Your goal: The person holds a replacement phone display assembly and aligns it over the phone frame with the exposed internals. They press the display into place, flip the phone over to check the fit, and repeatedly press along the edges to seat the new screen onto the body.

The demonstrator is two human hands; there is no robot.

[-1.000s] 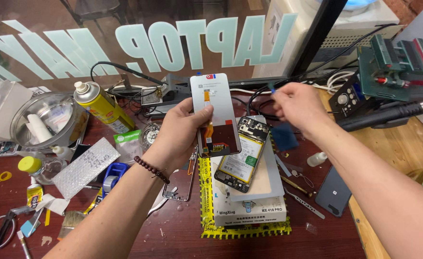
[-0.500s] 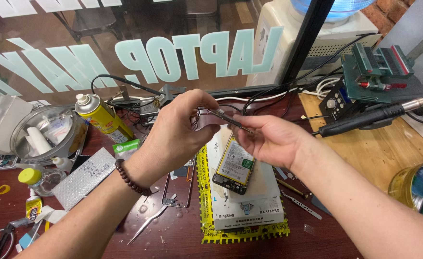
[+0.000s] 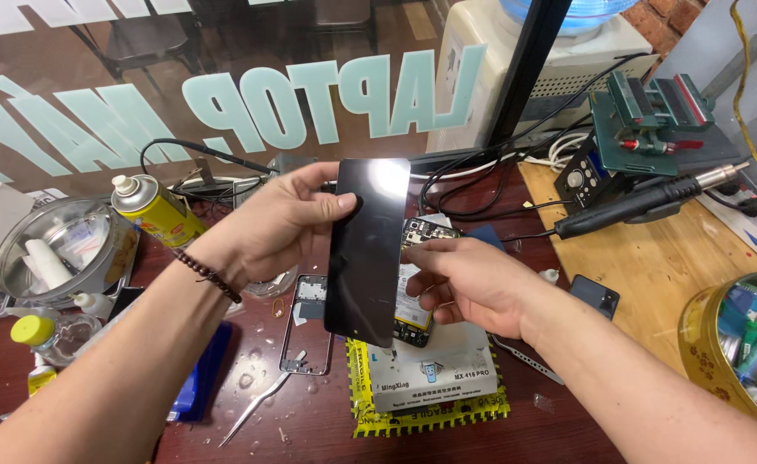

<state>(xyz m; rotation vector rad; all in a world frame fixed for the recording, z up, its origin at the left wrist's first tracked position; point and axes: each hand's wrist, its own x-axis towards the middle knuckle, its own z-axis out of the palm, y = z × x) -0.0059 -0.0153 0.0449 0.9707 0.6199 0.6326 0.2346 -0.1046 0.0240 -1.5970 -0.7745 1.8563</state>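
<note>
Phone screen panel, a thin black glossy rectangle with a glare spot near its top, stands nearly upright above the bench, pinched at its upper left edge by the left hand, thumb on the front. Right hand curls behind its lower right edge, holding the opened phone body. Below lie a grey box on a yellow mat, a metal frame and tweezers.

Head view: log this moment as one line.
left hand: holds black screen upright | right hand: touches screen's right edge | opened phone: behind screen, on white pad | tweezers: on table
</note>
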